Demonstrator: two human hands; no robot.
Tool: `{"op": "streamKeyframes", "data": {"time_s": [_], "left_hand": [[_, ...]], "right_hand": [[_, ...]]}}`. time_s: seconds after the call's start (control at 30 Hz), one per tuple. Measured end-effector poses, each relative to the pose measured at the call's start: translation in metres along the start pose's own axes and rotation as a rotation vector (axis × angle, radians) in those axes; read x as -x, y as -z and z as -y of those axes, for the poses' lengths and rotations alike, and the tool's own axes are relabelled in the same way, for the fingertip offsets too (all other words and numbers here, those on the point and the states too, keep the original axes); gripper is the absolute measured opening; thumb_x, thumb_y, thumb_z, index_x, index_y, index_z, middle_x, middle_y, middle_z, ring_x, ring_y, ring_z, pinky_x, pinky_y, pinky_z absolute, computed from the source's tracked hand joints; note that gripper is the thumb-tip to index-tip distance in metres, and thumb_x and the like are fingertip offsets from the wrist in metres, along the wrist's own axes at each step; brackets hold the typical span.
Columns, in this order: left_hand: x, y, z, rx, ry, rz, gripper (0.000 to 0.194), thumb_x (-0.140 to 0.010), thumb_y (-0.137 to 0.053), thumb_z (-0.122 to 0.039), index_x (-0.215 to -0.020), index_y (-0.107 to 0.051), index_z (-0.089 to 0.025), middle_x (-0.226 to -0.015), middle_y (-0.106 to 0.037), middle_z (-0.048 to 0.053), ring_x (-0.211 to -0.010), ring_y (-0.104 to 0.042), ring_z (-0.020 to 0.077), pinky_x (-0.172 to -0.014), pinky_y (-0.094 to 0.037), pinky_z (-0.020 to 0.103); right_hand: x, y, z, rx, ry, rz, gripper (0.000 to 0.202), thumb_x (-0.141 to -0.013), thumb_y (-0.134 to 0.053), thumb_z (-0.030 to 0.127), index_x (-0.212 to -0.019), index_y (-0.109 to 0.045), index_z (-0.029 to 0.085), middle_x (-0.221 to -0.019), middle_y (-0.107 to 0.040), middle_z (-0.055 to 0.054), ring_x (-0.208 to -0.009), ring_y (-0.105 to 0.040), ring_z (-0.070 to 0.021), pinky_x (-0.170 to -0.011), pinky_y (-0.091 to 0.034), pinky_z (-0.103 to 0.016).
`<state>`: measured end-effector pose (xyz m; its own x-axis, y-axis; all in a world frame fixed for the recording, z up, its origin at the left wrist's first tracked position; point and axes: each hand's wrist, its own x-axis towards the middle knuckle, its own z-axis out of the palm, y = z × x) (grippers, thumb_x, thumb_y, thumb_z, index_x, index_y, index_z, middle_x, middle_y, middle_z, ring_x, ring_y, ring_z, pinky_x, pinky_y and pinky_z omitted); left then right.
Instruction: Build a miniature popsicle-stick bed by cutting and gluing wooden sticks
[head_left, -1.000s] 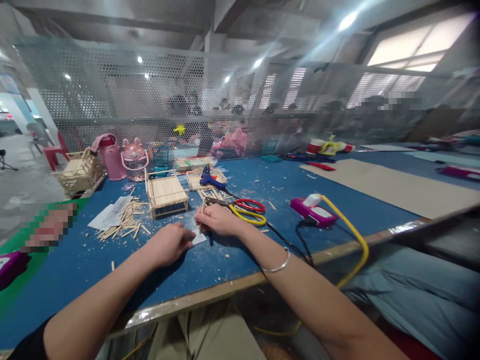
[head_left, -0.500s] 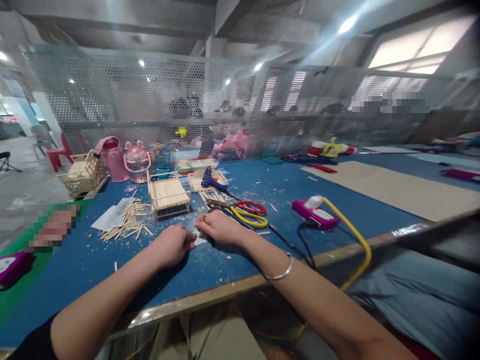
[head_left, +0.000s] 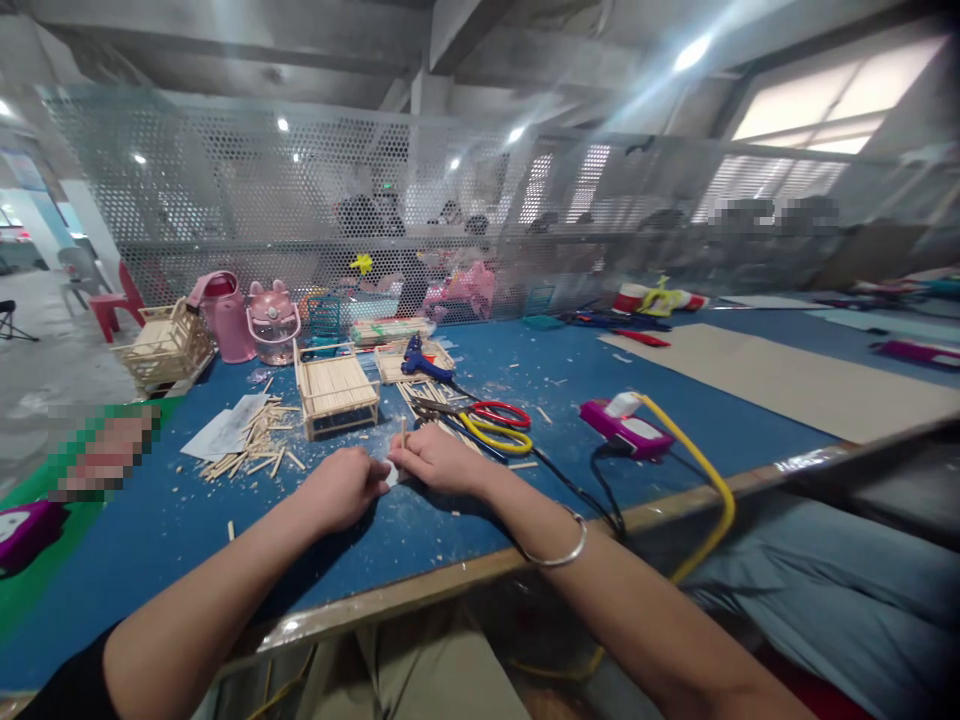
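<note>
My left hand [head_left: 346,488] is closed, with thumb and fingertips pinching the edge of a small white piece of paper [head_left: 391,474] low over the table. Beside it, my right hand [head_left: 435,460] is closed on a short wooden stick [head_left: 403,436] that points upward from its fingertips. The two hands almost meet, and part of the paper is hidden by them. Just behind stands a small bed-shaped frame of wooden sticks [head_left: 339,388]. Scissors with red and yellow handles [head_left: 499,428] lie by my right hand.
Loose sticks [head_left: 259,440] and white paper sheets [head_left: 217,435] lie on the left. A blue glue gun [head_left: 424,360] rests further back. To the right are a purple power strip [head_left: 626,428] with a yellow cable and a beige board [head_left: 720,380]. A perforated screen [head_left: 300,200] stands behind.
The white paper between my hands has shifted slightly and shows less of its surface. My hands stay close together, and the right still holds the stick upright.
</note>
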<state>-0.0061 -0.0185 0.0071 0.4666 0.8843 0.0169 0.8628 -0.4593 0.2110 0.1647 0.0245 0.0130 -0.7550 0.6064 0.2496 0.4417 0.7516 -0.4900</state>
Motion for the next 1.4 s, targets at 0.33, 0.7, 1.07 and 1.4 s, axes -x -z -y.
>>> {"op": "streamKeyframes", "data": {"time_s": [0.33,0.7,1.07,1.4], "left_hand": [[0.005,0.016,0.019,0.049,-0.066,-0.099,0.031,-0.082,-0.046,-0.025,-0.108,-0.063,-0.020,-0.115,-0.059,0.009,-0.103,-0.053,0.0219,-0.087,-0.039,0.031],[0.004,0.000,-0.008,-0.109,0.110,-0.159,0.034,-0.073,-0.057,-0.052,-0.083,-0.067,-0.020,-0.093,-0.061,0.009,-0.089,-0.056,0.0247,-0.074,-0.043,0.033],[0.005,-0.005,-0.015,-0.159,0.171,-0.192,0.040,-0.076,-0.051,-0.053,-0.088,-0.067,-0.018,-0.095,-0.061,0.010,-0.092,-0.054,0.0287,-0.075,-0.042,0.039],[0.004,-0.002,-0.016,-0.166,0.172,-0.169,0.040,-0.077,-0.050,-0.053,-0.091,-0.068,-0.020,-0.098,-0.061,0.010,-0.095,-0.053,0.0288,-0.075,-0.041,0.040]], "right_hand": [[-0.002,0.000,-0.014,-0.397,-0.172,-0.139,0.036,-0.087,-0.039,0.040,-0.070,-0.056,0.014,-0.064,-0.058,-0.002,-0.056,-0.052,-0.0098,-0.058,-0.041,-0.022],[-0.004,-0.004,-0.014,-0.432,-0.202,-0.197,0.027,-0.085,-0.042,0.036,-0.069,-0.052,0.016,-0.062,-0.061,-0.002,-0.046,-0.049,-0.0081,-0.049,-0.039,-0.020],[-0.005,-0.009,-0.011,0.015,-0.078,-0.182,0.014,-0.078,-0.056,0.023,-0.067,-0.059,0.014,-0.055,-0.056,0.002,-0.052,-0.048,-0.0086,-0.053,-0.032,-0.019],[0.001,-0.007,-0.007,0.090,0.109,-0.080,0.022,-0.079,-0.050,0.017,-0.057,-0.046,0.015,-0.053,-0.043,0.004,-0.052,-0.038,-0.0083,-0.052,-0.028,-0.019]]}}
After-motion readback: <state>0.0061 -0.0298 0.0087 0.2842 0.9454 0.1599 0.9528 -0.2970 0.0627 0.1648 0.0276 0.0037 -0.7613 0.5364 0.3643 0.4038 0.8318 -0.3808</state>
